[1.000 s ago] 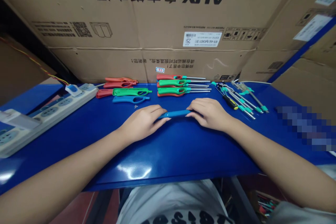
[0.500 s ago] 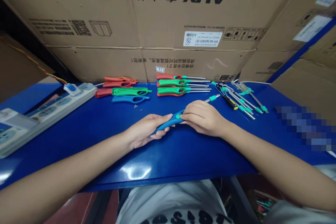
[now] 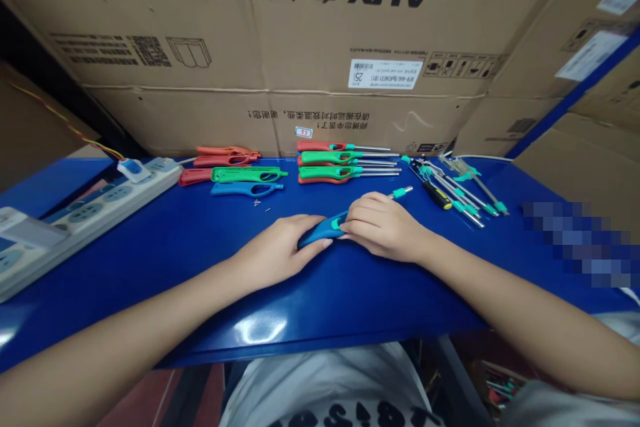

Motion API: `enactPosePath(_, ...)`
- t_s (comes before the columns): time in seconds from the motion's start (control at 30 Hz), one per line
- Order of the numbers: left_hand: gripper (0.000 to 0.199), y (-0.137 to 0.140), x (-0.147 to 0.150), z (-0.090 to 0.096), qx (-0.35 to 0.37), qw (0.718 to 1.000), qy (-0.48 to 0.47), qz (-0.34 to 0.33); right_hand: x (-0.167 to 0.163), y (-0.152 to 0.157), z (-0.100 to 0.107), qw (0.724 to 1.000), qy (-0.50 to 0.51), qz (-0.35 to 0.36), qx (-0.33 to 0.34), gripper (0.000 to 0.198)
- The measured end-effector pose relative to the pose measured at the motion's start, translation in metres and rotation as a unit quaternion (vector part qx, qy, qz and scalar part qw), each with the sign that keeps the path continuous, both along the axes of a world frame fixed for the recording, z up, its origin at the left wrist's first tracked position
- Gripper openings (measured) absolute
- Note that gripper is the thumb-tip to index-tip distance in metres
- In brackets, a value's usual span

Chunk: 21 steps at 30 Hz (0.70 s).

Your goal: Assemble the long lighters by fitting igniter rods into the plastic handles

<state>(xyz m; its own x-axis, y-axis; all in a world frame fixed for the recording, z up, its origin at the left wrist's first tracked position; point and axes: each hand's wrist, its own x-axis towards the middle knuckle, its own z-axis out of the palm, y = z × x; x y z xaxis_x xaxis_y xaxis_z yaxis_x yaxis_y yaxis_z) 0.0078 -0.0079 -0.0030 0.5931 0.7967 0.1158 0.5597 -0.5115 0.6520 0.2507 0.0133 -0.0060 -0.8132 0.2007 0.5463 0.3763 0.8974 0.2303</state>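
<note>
Both my hands are on a blue long-nosed lighter (image 3: 316, 233) over the middle of the blue table. My left hand (image 3: 277, 250) grips the rear of its handle, thumb on the near side. Close to the green trigger, my right hand (image 3: 380, 227) is closed round the front of the lighter and hides much of it. Beyond those fingers the lighter's metal tube shows, with a turquoise piece near its tip. Behind lie several red and green lighters with tubes (image 3: 327, 173). To their left are red, green and blue handle shells (image 3: 245, 189).
At right lie several metal tubes with turquoise parts (image 3: 463, 197) and a black-and-yellow screwdriver (image 3: 436, 195). Small screws (image 3: 257, 202) sit before the shells. A white power strip (image 3: 100, 213) runs along the left. A large cardboard sheet (image 3: 280, 47) stands at the back of the table (image 3: 210, 320).
My left hand has turned from holding the handle from below to gripping it from above and behind. The lighter has shifted slightly; my right hand stays at its front.
</note>
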Motion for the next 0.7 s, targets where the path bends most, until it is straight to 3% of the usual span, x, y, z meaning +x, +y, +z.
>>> enactPosePath(0.1, 0.041, 0.004, -0.007, -0.002, 0.121, 0.985, 0.125, 0.006, 0.008, 0.006, 0.004, 0.997, -0.004, -0.051, -0.052, 0.022)
enactPosePath(0.23, 0.045, 0.015, -0.015, -0.001, 0.155, 0.970, 0.184, 0.031, 0.038, 0.021, 0.011, 0.977, -0.008, -0.190, -0.098, 0.047)
enactPosePath(0.37, 0.048, 0.022, -0.022, 0.002, 0.161, 0.966, 0.197, 0.048, 0.067, 0.038, 0.012, 0.957, -0.021, -0.265, -0.115, 0.034)
enactPosePath(0.53, 0.049, 0.024, -0.025, 0.002, 0.152, 0.973, 0.171, 0.022, 0.074, 0.046, 0.007, 0.970, -0.006, -0.205, -0.134, 0.020)
enactPosePath(0.7, 0.046, 0.018, -0.018, -0.004, 0.139, 0.986, 0.081, -0.036, 0.044, 0.030, 0.001, 0.987, 0.012, -0.094, -0.133, 0.022)
